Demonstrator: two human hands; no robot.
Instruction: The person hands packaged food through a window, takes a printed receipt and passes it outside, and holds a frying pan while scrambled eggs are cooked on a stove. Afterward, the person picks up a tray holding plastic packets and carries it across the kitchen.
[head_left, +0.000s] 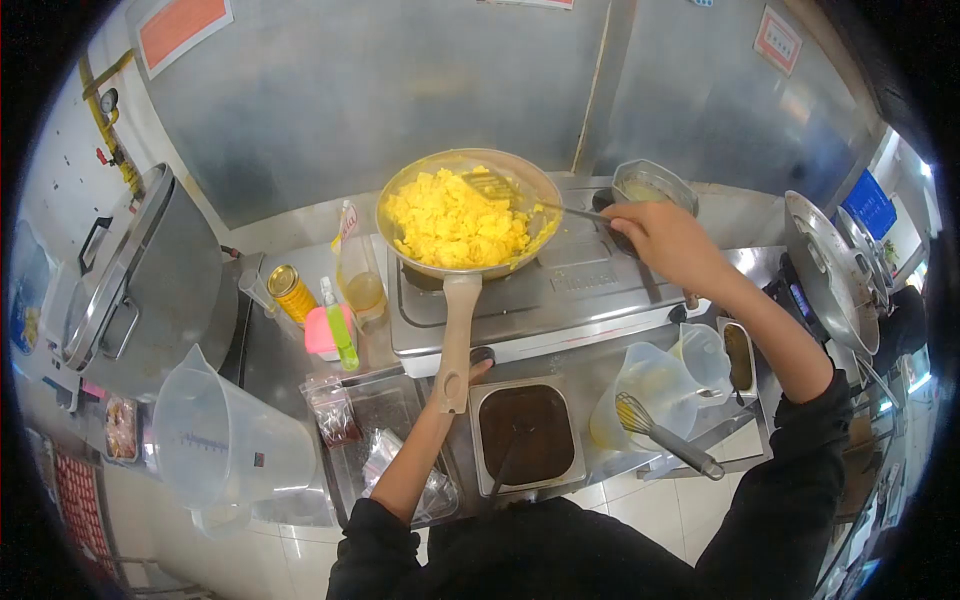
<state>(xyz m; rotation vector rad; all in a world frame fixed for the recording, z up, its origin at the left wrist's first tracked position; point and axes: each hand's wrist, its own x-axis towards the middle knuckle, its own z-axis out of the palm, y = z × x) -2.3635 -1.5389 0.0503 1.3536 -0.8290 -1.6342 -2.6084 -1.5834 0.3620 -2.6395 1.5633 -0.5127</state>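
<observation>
My right hand (662,238) is closed around the handle of a slotted spatula (575,211). The spatula's head rests in yellow scrambled eggs (455,222), near the far right side of a frying pan (553,190). This pan sits on the left burner of a steel gas stove (600,283), its beige handle (460,320) pointing toward me. Below that handle, my left hand (472,374) is at a black stove knob (483,355), fingers closed on it; the pan handle hides part of the hand.
A steel container of brown sauce (525,435) stands in front of the stove. To its right are a plastic jug (640,385) and a whisk (665,440). On the left are a yellow can (290,290), large measuring jug (230,430) and big lidded pot (160,300).
</observation>
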